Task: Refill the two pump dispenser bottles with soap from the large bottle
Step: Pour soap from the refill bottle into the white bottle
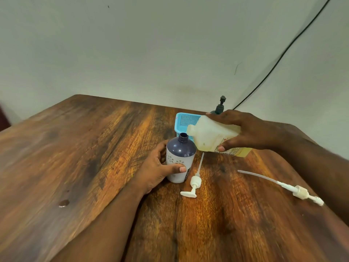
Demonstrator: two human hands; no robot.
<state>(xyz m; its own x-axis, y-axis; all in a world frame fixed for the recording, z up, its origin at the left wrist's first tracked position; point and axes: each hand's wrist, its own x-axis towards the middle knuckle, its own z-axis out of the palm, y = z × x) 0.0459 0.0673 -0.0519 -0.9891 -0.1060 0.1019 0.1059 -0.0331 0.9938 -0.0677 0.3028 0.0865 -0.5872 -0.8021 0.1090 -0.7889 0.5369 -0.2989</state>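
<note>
A purple-topped white dispenser bottle (180,159) stands upright on the wooden table (75,157) with its neck uncapped. My left hand (158,167) wraps around its lower body. My right hand (249,129) grips the large translucent bottle (211,138) of yellowish soap, tipped on its side with its mouth just right of and above the purple bottle's neck. Two white pump heads with tubes lie flat on the table: one (194,183) right beside the purple bottle, a longer one (294,190) farther right. A dark dispenser bottle's pump (220,105) shows behind my right hand; its body is hidden.
A small blue plastic basket (186,121) sits behind the purple bottle near the wall. A black cable (283,53) runs down the wall at the right. A small wet spot (63,203) marks the table at the left.
</note>
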